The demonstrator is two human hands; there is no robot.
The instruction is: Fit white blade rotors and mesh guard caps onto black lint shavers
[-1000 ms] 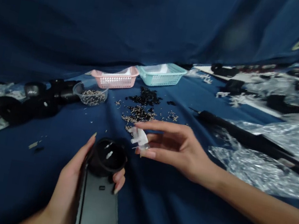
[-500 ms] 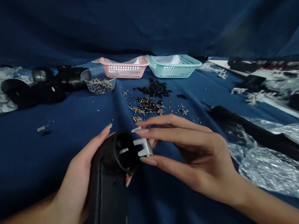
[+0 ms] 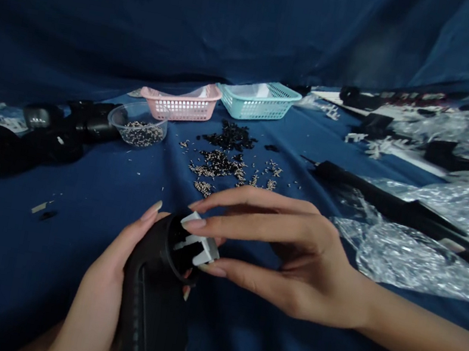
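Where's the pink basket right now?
In the head view, the pink basket sits left of centre toward the back of the cloth, between the clear bowl and the teal basket.

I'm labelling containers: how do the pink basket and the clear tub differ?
The pink basket has slotted walls; the clear tub has see-through, unbroken ones. The basket looks oblong, the tub rounded. The tub holds small screw-like pieces; the basket holds pale sheeting. Both are open-topped.
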